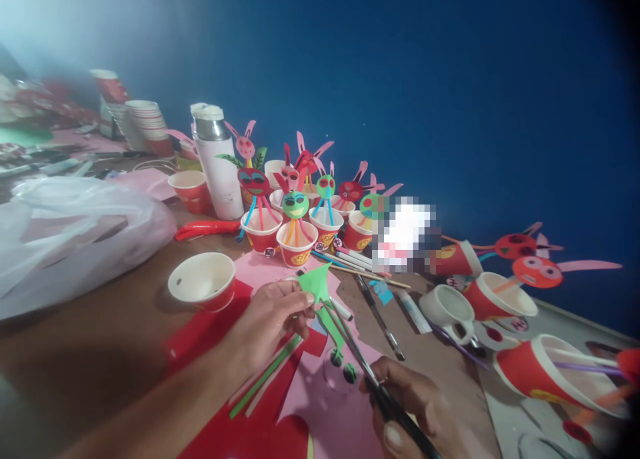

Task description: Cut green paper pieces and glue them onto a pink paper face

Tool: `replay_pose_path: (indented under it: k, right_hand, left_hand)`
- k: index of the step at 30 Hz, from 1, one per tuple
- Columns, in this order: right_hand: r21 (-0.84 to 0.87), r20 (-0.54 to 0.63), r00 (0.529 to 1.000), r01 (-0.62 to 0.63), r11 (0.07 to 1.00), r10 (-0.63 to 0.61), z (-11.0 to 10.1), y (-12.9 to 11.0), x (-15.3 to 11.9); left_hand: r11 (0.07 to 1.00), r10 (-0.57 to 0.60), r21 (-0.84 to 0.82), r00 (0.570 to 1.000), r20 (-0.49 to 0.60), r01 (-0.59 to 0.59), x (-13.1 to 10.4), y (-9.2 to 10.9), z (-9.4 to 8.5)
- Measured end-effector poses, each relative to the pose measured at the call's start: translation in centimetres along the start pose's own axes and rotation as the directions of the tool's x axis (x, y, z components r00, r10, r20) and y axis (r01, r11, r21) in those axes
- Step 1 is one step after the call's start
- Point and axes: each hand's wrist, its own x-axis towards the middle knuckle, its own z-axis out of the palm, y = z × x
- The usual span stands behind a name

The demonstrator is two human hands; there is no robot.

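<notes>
My left hand (280, 319) pinches a piece of green paper (316, 282) between thumb and fingers, over pink and red sheets. In my right hand (410, 406) is a pair of scissors (367, 372) with dark handles, its blades reaching up to the green paper's lower edge. A narrow green strip (331, 329) hangs below the blades; whether it is still joined to the piece cannot be told. Two small dark green cut-outs (343, 366) lie on the pink paper (313, 392) beneath. Green and white straws (265, 377) lie under my left wrist.
Red paper cups with paper-faced straw figures (296, 242) stand along the blue wall. An empty cup (203, 279), a plastic bag (85, 226) and a white bottle (217, 166) are to the left. A white mug (447, 309), a glue stick (415, 312) and tipped cups (543, 372) sit right.
</notes>
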Motion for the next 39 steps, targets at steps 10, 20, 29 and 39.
replay_pose_path:
  k: [10,20,29,39]
  right_hand:
    - [-0.066,0.019,0.999,0.045,0.997,-0.044,0.1,0.3,0.4]
    - [0.049,0.012,0.999,0.044,0.998,-0.044,0.5,0.2,0.6]
    - [0.030,0.058,0.998,0.028,0.999,-0.030,0.9,-1.4,0.3]
    - [-0.095,-0.013,0.997,0.075,0.993,-0.077,1.7,-0.4,0.1]
  left_hand:
    - [0.999,0.002,0.052,1.000,0.005,-0.002,-0.1,-0.2,0.3]
    - [0.988,-0.045,0.151,0.992,0.122,0.026,-0.1,-2.2,0.9]
    - [0.977,-0.101,0.197,0.988,0.120,0.076,-0.3,-2.4,1.2]
    - [0.995,-0.094,0.038,0.995,-0.021,0.095,-1.4,-3.8,2.3]
